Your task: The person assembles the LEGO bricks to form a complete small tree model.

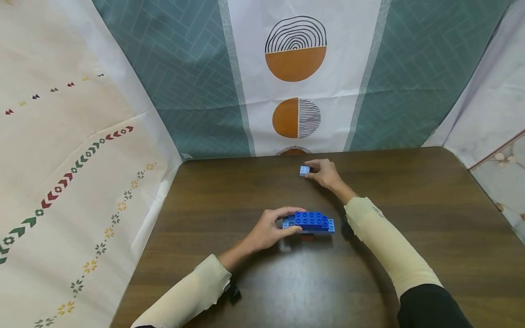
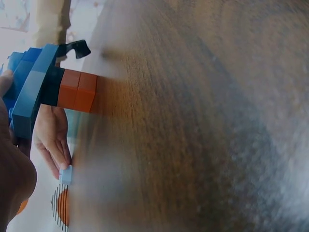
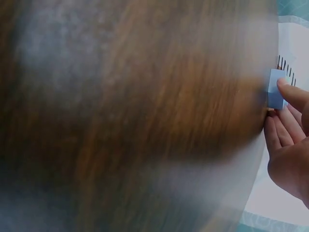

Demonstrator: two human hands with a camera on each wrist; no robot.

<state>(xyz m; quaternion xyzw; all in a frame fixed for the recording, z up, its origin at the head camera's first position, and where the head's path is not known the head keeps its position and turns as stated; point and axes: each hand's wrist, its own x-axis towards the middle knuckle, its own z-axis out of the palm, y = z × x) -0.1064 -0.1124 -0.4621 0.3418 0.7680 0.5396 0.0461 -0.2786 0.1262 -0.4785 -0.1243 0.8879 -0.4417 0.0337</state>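
Observation:
My left hand (image 1: 265, 230) grips the left end of a toy brick build (image 1: 312, 219), its thumb in front and fingers behind. Dark blue bricks top a longer light blue layer. Beneath, the left wrist view shows a dark section and orange-red bricks (image 2: 78, 90) at the base, at or near the tabletop. Farther back, my right hand (image 1: 326, 175) pinches a small light blue brick (image 1: 304, 171) between thumb and fingers. In the right wrist view the thumb lies on this brick (image 3: 275, 92); whether it touches the table cannot be told.
The brown wooden table (image 1: 229, 191) ends at a straight back edge, just behind the right hand. A patterned curtain (image 1: 197, 82) hangs there, and a cream cloth (image 1: 82, 182) hangs along the left side. Light reflects off the tabletop in front of the build.

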